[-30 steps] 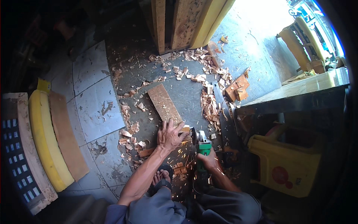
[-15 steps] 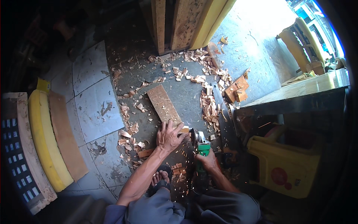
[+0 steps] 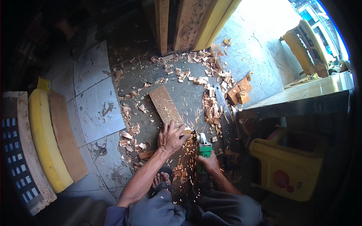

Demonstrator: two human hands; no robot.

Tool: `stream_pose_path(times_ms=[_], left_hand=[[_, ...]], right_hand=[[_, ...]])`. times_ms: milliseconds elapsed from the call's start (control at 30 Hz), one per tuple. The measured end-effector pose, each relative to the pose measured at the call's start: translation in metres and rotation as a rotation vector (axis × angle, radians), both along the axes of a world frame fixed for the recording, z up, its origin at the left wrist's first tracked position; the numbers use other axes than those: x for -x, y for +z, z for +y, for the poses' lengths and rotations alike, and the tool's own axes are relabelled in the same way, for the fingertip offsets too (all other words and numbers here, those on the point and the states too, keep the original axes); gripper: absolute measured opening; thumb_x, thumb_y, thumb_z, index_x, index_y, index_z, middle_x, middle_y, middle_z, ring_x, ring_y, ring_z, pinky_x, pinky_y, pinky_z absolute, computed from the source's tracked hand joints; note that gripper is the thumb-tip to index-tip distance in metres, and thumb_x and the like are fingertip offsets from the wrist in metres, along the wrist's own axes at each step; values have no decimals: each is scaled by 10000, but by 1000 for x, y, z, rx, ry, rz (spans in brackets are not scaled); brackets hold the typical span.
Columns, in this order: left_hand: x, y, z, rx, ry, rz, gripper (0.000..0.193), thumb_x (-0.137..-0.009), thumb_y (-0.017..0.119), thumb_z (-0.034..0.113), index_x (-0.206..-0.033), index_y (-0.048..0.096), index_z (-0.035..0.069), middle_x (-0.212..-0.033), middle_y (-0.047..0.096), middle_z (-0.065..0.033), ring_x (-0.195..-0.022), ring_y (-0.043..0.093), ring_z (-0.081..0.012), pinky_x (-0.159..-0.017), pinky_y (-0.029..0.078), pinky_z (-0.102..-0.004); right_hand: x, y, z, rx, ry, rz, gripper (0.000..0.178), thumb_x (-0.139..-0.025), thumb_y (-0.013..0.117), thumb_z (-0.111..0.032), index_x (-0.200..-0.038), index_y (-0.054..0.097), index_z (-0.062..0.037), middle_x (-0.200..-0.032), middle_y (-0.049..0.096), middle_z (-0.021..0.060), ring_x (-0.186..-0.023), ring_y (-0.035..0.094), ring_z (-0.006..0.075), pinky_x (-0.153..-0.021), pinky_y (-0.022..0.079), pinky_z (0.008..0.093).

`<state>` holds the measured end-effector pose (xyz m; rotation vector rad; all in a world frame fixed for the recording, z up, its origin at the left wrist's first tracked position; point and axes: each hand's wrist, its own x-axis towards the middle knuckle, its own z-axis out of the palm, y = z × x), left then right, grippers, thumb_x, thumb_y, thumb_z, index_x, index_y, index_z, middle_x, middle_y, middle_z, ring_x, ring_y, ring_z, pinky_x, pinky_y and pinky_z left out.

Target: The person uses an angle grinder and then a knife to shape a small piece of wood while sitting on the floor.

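Observation:
My right hand (image 3: pixel 209 162) is wrapped round the green body of an angle grinder (image 3: pixel 205 150). Its disc (image 3: pixel 194 138) turns upright beside my left fingertips, and orange sparks spray up and down from it. My left hand (image 3: pixel 172 140) lies over the near end of a flat wooden board (image 3: pixel 164 101), fingers bent. Between its thumb and fingers shows a small light-brown wooden piece (image 3: pixel 186 132), right against the disc. Exactly what the disc cuts there is hidden by my fingers and the sparks.
Wood shavings (image 3: pixel 211 103) cover much of the dark floor. A long dark saw-like blade (image 3: pixel 222 105) and a brown wooden block (image 3: pixel 239 91) lie to the right. A low table (image 3: pixel 298 96) and a yellow plastic container (image 3: pixel 284 165) stand at right; yellow-padded frames (image 3: pixel 45 139) at left.
The sparks have grown denser and now also fly upward past the disc. The grinder has shifted very slightly to the left; my left hand stays on the board.

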<state>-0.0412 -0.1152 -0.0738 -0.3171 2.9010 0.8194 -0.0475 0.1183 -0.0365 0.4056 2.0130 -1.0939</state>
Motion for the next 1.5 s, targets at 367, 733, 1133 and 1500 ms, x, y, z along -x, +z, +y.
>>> stream_pose_path(times_ms=[367,733,1133,1500], left_hand=[[0,4,-2,-22,-10,22,616,-899,631,660,-1341,683,234,-1173,535,-160,-1151,521,-391,-792,536,-571],[0,7,-3,-50,-22,-19,569,-914,647,610,-1348,670,242,-1189,539,-162,-1171,518,-409,-832,534,-584],[3,9,-3,-55,-18,18,537,-887,709,527,-1338,674,237,-1194,541,-153,-1164,517,-402,-827,523,-588],[1,5,-4,-73,-32,-12,532,-900,698,515,-1348,670,231,-1209,536,-161,-1173,520,-415,-818,539,-578]], right_hand=[[0,0,-1,53,-13,-4,677,-724,826,-235,-1272,538,38,-1092,678,151,-947,676,230,-849,561,367],[-2,-4,1,28,15,64,669,-723,822,-243,-1266,546,33,-1064,677,145,-944,670,227,-856,552,370],[1,-14,3,40,-18,163,624,-707,792,-229,-1227,561,27,-1062,680,155,-931,666,235,-850,548,378],[-3,-9,0,83,-17,107,598,-745,814,-221,-1239,574,17,-1028,679,122,-906,651,221,-839,541,367]])
